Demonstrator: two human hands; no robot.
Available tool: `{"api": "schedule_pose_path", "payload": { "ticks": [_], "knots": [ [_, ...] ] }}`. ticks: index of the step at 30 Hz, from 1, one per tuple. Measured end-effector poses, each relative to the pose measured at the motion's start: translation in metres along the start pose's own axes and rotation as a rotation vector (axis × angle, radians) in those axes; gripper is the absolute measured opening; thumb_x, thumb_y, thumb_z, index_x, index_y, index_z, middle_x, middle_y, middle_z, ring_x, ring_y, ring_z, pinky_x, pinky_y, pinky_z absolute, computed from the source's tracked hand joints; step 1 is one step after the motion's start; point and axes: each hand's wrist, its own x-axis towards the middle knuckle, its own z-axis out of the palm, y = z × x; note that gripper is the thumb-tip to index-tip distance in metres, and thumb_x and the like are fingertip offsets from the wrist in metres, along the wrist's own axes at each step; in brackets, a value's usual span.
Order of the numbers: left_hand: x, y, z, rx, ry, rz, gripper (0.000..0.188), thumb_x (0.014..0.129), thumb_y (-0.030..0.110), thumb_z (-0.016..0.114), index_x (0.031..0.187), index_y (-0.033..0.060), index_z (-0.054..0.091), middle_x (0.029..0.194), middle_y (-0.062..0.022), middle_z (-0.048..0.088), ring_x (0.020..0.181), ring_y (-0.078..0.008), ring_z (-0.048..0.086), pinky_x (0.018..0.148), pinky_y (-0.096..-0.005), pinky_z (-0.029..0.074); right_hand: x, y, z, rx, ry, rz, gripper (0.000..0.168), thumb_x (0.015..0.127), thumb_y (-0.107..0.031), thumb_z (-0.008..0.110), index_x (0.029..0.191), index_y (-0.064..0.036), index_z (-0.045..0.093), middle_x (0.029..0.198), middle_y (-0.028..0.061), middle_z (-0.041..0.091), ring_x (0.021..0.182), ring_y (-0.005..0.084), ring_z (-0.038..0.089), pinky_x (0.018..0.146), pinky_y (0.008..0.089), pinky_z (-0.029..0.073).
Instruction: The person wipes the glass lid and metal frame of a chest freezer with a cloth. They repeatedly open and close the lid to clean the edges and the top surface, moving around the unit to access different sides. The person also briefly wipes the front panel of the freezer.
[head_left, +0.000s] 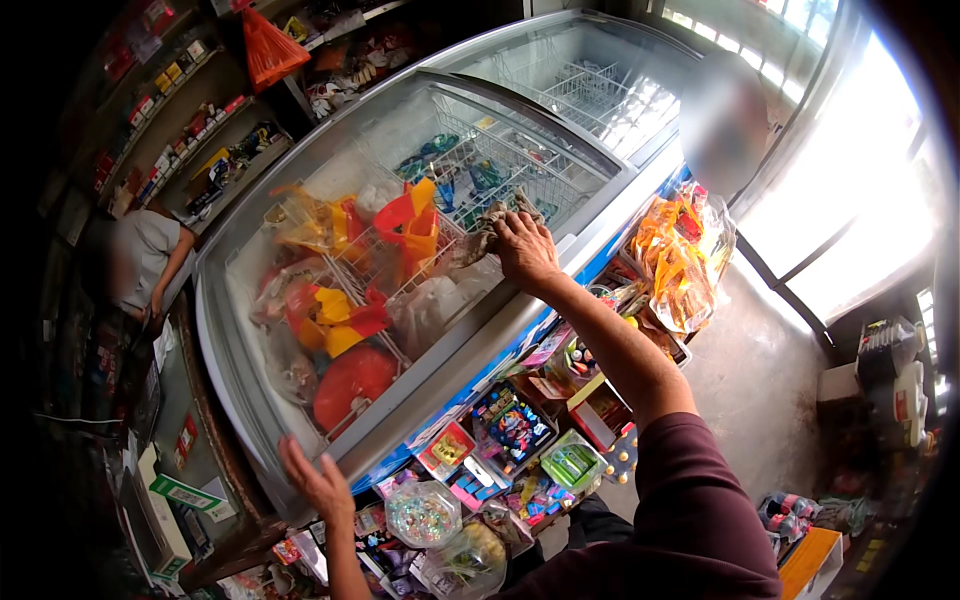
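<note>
A chest freezer with sliding glass lids lies before me. My right hand presses a crumpled, dirty greyish cloth against the glass lid, near the metal edge on my side. Down at the freezer's near left corner, my left hand is at the grey rim with fingers spread and nothing in it. Beneath the glass, wire baskets hold red and yellow plastic bags, a round red item and blue-green packages.
Boxes and tubs of small goods, including a clear tub, crowd the freezer's near side. Orange bags stand farther right. A person is beside a counter at left; a blurred shape stands near the bright doorway.
</note>
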Motion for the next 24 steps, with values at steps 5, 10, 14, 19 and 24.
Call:
{"api": "schedule_pose_path", "payload": {
  "ticks": [5,10,14,19,24],
  "knots": [
    [0.051,0.134,0.072,-0.091,-0.214,0.3,0.057,0.085,0.03,0.047,0.132,0.0022,0.031,0.137,-0.0206,0.028,0.124,-0.0388,0.029,0.102,-0.0461,0.023,0.045,0.117,-0.01,-0.125,0.15,0.271,0.043,0.077,-0.01,0.046,0.12,-0.002,0.047,0.128,0.0149,0.041,0.125,0.0306,0.032,0.1,0.0431,0.029],
    [0.045,0.158,0.104,0.151,-0.429,0.432,0.07,0.079,0.053,0.048,0.133,0.0106,0.034,0.138,-0.0188,0.029,0.126,-0.0391,0.027,0.099,-0.0558,0.02,0.083,0.206,-0.026,-0.116,0.141,0.358,0.044,0.078,-0.015,0.049,0.121,-0.006,0.045,0.128,0.0129,0.042,0.123,0.0337,0.035,0.097,0.0451,0.031],
    [0.054,0.166,0.107,0.177,-0.542,0.388,0.068,0.079,0.051,0.047,0.132,0.0097,0.035,0.137,-0.0197,0.03,0.125,-0.0403,0.027,0.099,-0.056,0.02,0.104,0.237,-0.021,-0.114,0.126,0.225,0.042,0.081,-0.014,0.046,0.121,-0.003,0.044,0.131,0.0132,0.041,0.123,0.0331,0.034,0.096,0.0433,0.033],
    [0.055,0.167,0.105,0.201,-0.547,0.39,0.063,0.081,0.049,0.046,0.127,0.0073,0.038,0.134,-0.0221,0.032,0.123,-0.0419,0.03,0.098,-0.0568,0.021,0.116,0.236,-0.024,-0.099,0.044,-0.144,0.041,0.076,-0.007,0.048,0.116,-0.003,0.048,0.125,0.012,0.044,0.122,0.0307,0.036,0.096,0.0416,0.033],
    [0.052,0.163,0.11,0.192,-0.486,0.395,0.063,0.085,0.058,0.036,0.121,0.0081,0.045,0.129,-0.022,0.038,0.119,-0.0421,0.036,0.095,-0.0589,0.026,0.159,0.221,-0.015,-0.02,0.005,-0.31,0.031,0.074,-0.006,0.05,0.105,-0.003,0.052,0.117,0.0119,0.048,0.117,0.0286,0.038,0.091,0.0391,0.036]
  ]
}}
